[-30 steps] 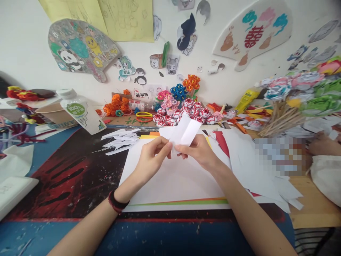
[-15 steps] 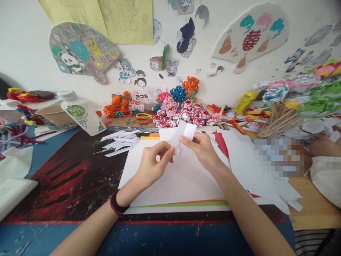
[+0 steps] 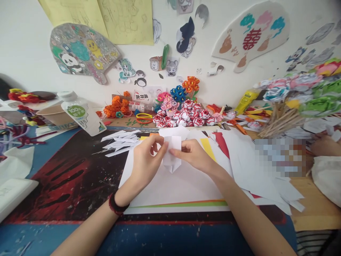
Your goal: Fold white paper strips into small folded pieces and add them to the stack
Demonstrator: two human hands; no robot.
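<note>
Between my two hands is a folded piece of white paper [image 3: 172, 161], held upright with a pointed lower end. My left hand [image 3: 149, 154] pinches its left edge between thumb and fingers. On the other side my right hand [image 3: 193, 153] grips it, the thumb lying across the front face and the fingers partly hidden behind. Below the hands lies a stack of large white paper sheets [image 3: 170, 188], with green and orange edges showing at the front. Left of the stack is a loose pile of white paper strips [image 3: 121, 140].
Paper flowers [image 3: 186, 115] with red and white petals stand at the back, beside yellow-handled scissors [image 3: 144, 117]. A white bottle [image 3: 81, 113] is at the left. More white paper [image 3: 255, 170] spreads to the right, near another person's hand [image 3: 326, 144].
The folded paper has turned from slanted to upright and come slightly lower and left. My right hand has shifted left and down with it; my left hand has tilted more upright.
</note>
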